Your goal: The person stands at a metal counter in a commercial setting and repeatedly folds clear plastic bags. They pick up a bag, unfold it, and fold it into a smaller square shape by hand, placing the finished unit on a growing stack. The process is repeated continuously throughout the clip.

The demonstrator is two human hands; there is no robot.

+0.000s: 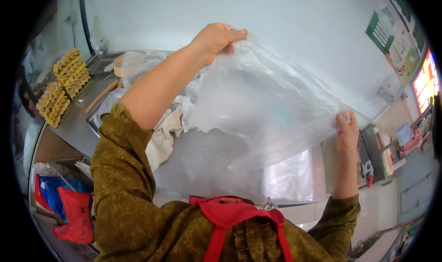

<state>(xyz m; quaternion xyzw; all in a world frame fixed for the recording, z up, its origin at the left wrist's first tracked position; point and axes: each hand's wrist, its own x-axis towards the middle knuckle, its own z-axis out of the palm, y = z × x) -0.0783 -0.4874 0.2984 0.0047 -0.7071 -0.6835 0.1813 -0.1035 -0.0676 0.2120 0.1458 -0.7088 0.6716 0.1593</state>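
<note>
A large sheet or bag of clear plastic film is stretched in the air between my two hands, over a metal worktable. My left hand is raised higher and pinches the upper corner. Lower down at the right, my right hand grips the gathered edge. The film hangs in loose folds and veils part of the table and the wall behind it. Beneath its right part, a flat stack of clear plastic lies by the table's front edge. Off-white cloth lies crumpled below my left forearm.
At the far left stand stacked trays of eggs. Near them are a wooden rolling pin and plastic-covered items. Red and blue bags fill a shelf at the lower left. A white wall rises behind the table.
</note>
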